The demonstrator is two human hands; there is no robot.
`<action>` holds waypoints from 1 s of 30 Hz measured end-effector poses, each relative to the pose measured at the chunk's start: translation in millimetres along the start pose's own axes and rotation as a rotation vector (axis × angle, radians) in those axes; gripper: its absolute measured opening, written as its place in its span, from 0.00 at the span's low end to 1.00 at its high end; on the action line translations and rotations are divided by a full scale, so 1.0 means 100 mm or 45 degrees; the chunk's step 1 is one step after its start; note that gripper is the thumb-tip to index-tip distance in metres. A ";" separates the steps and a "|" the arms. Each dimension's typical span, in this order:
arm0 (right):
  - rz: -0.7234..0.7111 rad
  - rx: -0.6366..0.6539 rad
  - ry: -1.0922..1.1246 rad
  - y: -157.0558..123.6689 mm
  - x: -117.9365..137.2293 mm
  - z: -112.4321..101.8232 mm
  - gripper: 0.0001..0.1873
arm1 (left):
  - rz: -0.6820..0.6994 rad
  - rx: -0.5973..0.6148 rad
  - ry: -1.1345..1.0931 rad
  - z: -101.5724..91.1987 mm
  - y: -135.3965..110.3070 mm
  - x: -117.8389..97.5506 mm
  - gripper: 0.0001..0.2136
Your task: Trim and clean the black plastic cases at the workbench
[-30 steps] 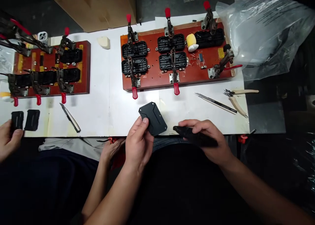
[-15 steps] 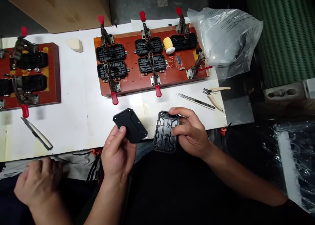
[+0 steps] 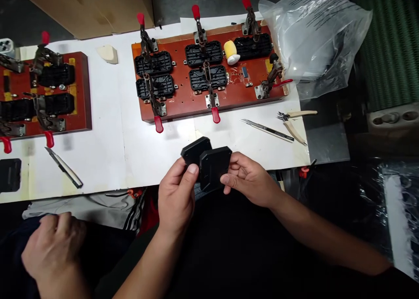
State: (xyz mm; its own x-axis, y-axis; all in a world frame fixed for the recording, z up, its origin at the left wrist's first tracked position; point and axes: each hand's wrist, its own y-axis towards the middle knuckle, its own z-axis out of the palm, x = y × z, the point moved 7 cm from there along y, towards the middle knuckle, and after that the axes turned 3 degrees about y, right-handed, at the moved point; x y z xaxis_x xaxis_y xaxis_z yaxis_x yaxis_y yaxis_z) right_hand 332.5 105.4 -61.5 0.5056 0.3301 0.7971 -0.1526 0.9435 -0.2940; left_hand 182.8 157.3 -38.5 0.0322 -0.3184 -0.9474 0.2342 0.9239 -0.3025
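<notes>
My left hand [image 3: 178, 194] is closed on a black plastic cover [image 3: 195, 150], thumb over its near edge. Closed on a second black plastic cover [image 3: 216, 168] is my right hand [image 3: 247, 176], with its smooth outer face up. The right cover overlaps the left one in view; whether they touch I cannot tell. Both are held over the table's front edge. Beyond them stands a red-brown fixture board [image 3: 183, 102] with several ribbed black covers [image 3: 203, 53] under toggle clamps [image 3: 214, 100]. A yellow and white sponge piece [image 3: 231, 52] rests on that board.
A knife [image 3: 267, 130] and cutters [image 3: 293, 122] lie on the right; another knife [image 3: 63, 167] lies left. A second fixture board [image 3: 83, 89] stands at left, near a white block [image 3: 107, 54]. A plastic bag [image 3: 314, 50] sits at back right. Another person's hand [image 3: 54, 246] is lower left.
The right cover has turned from its ribbed inside to its smooth outside. My hands have come together, so the two covers now overlap. The view has shifted slightly left.
</notes>
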 end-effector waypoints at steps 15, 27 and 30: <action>-0.112 -0.132 -0.292 -0.12 0.00 -0.09 0.14 | 0.334 0.230 0.411 0.00 -0.14 -0.21 0.15; -0.040 -0.059 -0.053 -0.07 -0.08 -0.02 0.13 | 0.538 0.308 0.667 0.08 -0.18 -0.38 0.17; -0.062 -0.038 -0.024 -0.06 -0.05 0.00 0.12 | 0.569 0.315 0.686 0.09 -0.19 -0.41 0.16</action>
State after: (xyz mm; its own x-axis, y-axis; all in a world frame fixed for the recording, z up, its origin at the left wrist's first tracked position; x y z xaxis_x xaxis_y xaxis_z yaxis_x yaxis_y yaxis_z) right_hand 331.3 97.9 -63.9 0.4955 0.2844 0.8207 -0.1029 0.9575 -0.2696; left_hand 185.7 151.0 7.2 -0.2907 0.2838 -0.9137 0.5248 0.8458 0.0957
